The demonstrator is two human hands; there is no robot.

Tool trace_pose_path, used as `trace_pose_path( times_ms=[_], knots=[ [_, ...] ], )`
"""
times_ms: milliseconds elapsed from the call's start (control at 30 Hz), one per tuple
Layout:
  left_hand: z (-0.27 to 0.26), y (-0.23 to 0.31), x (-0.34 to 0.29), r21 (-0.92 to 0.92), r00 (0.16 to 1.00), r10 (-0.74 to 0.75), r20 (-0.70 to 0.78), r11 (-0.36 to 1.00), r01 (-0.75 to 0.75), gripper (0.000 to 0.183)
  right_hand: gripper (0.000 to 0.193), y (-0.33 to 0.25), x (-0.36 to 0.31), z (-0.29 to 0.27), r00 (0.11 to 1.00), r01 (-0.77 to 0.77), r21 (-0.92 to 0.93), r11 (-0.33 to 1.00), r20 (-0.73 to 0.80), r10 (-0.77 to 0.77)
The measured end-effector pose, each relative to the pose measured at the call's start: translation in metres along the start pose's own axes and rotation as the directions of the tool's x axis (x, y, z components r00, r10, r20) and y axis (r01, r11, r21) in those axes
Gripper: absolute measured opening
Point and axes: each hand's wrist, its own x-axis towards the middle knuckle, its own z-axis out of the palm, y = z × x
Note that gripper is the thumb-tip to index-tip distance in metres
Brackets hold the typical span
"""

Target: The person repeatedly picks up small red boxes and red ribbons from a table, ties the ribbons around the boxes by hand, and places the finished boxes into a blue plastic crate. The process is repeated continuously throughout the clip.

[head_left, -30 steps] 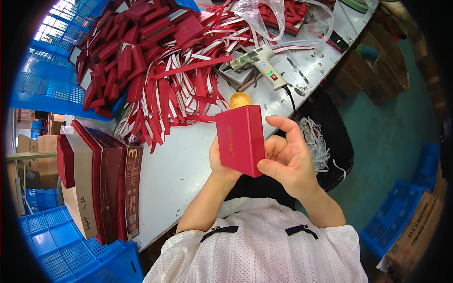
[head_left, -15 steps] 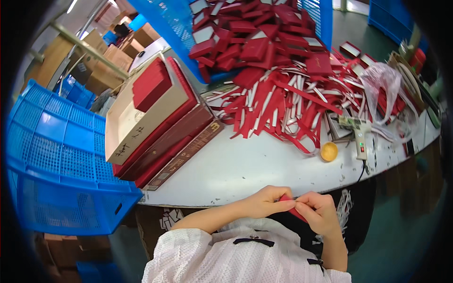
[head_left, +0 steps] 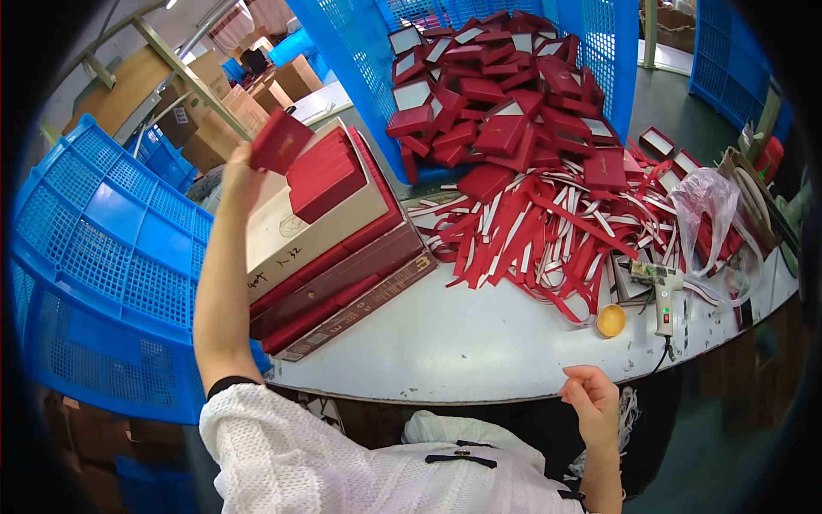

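At the far left, my left hand is raised over an open cream carton and grips a small dark-red gift box by its edge. Just right of that box, a row of matching red boxes stands inside the carton, nearly touching it. My right hand hovers by the table's front edge, fingers half curled with thumb and forefinger apart, holding nothing. Beyond it on the white table lie a round yellow tub and a glue gun with a cord.
A blue crate at the back holds a heap of red boxes. In front of it spreads a tangle of red and white ribbons. A clear plastic bag lies at right. Blue crates stand beside the table at left.
My hands were together at the table's front edge on a small red thing. The left has swung far left and up to the carton with a red box; the right stays near the front edge, empty.
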Motion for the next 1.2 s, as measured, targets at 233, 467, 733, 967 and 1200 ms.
trace_pose_path(
  times_ms=[233, 467, 733, 967, 1200],
  knots=[
    [0.042, -0.037, 0.004, 0.285, 0.950, -0.274, 0.149, 0.932, 0.224, 0.018, 0.015, -0.001, -0.010, -0.009, 0.990, 0.008, 0.038, 0.999, -0.143, -0.002],
    [0.039, -0.047, 0.009, 0.308, 0.950, -0.292, 0.113, 0.919, 0.246, 0.023, 0.014, 0.008, 0.010, -0.002, 0.994, -0.080, -0.022, 0.997, -0.082, 0.078],
    [0.062, 0.006, -0.011, 0.620, 0.952, 0.267, 0.150, 0.725, -0.301, 0.036, 0.019, 0.010, 0.079, -0.018, 0.802, 0.318, -0.874, 0.369, 0.041, -0.596],
    [0.192, -0.039, -0.233, 0.105, 0.226, 0.210, 0.951, 0.470, -0.877, 0.019, 0.011, 0.051, 0.111, -0.020, 0.774, 0.282, -0.952, 0.120, 0.152, -0.614],
    [0.233, -0.165, -0.315, 0.205, 0.590, -0.388, 0.708, 0.912, 0.354, 0.026, 0.006, 0.025, 0.103, -0.015, 0.957, 0.205, -0.128, 0.970, -0.179, -0.226]
  ],
)
